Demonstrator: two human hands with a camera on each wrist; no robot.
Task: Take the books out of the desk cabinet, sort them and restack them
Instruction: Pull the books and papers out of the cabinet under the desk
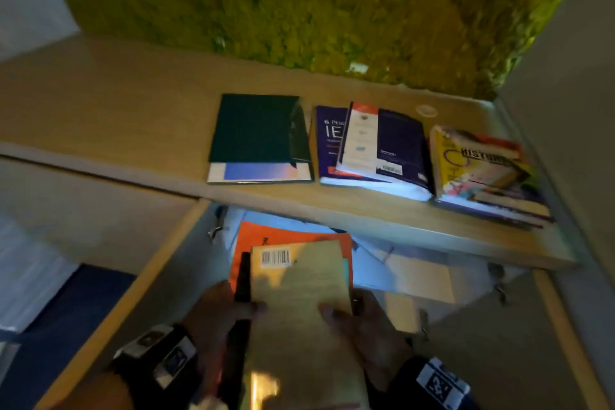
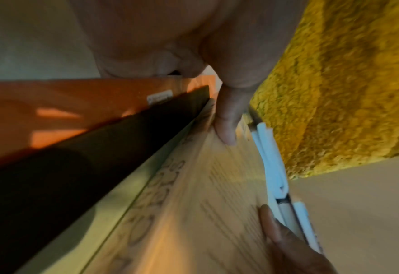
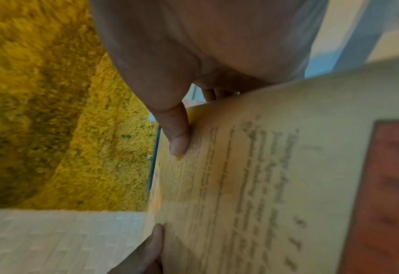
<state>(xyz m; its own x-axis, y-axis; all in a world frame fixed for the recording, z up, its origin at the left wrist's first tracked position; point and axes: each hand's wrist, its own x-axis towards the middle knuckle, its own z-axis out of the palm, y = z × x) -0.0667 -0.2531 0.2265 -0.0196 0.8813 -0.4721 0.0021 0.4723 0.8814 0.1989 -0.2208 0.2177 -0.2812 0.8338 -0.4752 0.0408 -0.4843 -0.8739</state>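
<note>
Both my hands hold one stack of books in front of the open desk cabinet. On top lies a tan book with a barcode sticker. Under it are a black-spined book and an orange book. My left hand grips the stack's left edge, thumb on the tan cover. My right hand grips the right edge, thumb pressed on the printed cover. The fingers under the stack are hidden.
On the desk top lie three piles: a dark green book on a blue-white one, purple books, and a colourful pile at the right end. White papers lie inside the cabinet. A mossy yellow-green wall stands behind.
</note>
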